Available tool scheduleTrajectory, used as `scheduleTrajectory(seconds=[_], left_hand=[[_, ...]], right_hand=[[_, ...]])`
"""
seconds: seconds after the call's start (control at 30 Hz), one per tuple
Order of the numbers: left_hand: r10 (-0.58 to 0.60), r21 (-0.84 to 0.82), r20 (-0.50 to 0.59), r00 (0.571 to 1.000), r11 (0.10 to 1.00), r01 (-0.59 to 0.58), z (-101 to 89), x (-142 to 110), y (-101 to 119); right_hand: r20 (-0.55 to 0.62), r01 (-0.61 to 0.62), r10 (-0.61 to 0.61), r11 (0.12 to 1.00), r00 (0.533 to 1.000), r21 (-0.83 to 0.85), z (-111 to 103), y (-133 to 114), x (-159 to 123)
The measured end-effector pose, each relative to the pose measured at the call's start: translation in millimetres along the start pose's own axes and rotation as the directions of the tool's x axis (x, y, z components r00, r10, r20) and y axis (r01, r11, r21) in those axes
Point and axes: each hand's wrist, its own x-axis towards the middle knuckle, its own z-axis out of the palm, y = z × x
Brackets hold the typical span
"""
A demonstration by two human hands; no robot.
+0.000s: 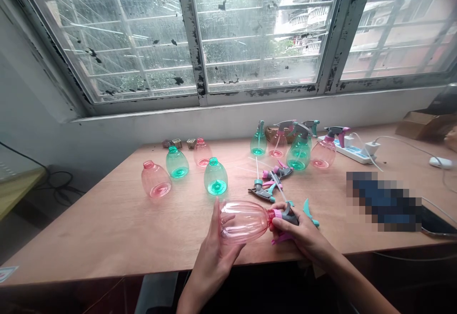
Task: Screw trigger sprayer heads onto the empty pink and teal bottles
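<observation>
A clear pink spray bottle (244,222) lies sideways in the air above the table's front edge, its neck to the right. My left hand (219,250) is wrapped round its base end. At the neck, my right hand (298,230) grips the grey and pink spray head (285,215), which sits at the bottle's mouth; whether it is screwed tight I cannot tell. Just beyond my hands lie loose spray heads: a grey and teal one (262,191) and a grey and pink one (280,172). A teal trigger piece (310,213) shows behind my right hand.
Headless bottles stand at left: pink (156,181), green (176,162), pink (202,153) and green (215,177). Several bottles with spray heads, including a green one (299,153), stand at the back right. A power strip (353,151), white plug and blurred dark object lie right.
</observation>
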Motion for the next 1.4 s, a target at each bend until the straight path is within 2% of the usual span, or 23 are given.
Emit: scheduleTrajectory(seconds=[0.3,0.53,0.87,1.17,1.4], left_hand=[[-0.043,0.02,-0.012,0.999,0.999,0.043,1.5,1,5],[0.058,0.042,-0.075,0.995,0.998,-0.054,6.2,0,-7],[0.056,0.094,-0.066,0.996,0.994,-0.05,5.4,1,1],[0.065,0.122,-0.167,0.984,0.991,-0.045,8.3,2,0],[0.131,0.184,-0.182,0.975,0.978,-0.097,8.8,2,-5]], right_hand=[[-0.037,-0.003,0.003,1.0,0.999,-0.001,0,0,1],[-0.027,0.01,-0.01,1.0,1.0,0.005,3,0,1],[0.009,0.014,-0.013,1.0,1.0,-0.021,-1,1,2],[0.01,0.024,-0.023,0.998,1.0,-0.057,0,0,1],[0.018,0.014,-0.013,0.997,1.0,-0.079,2,-4,-1]])
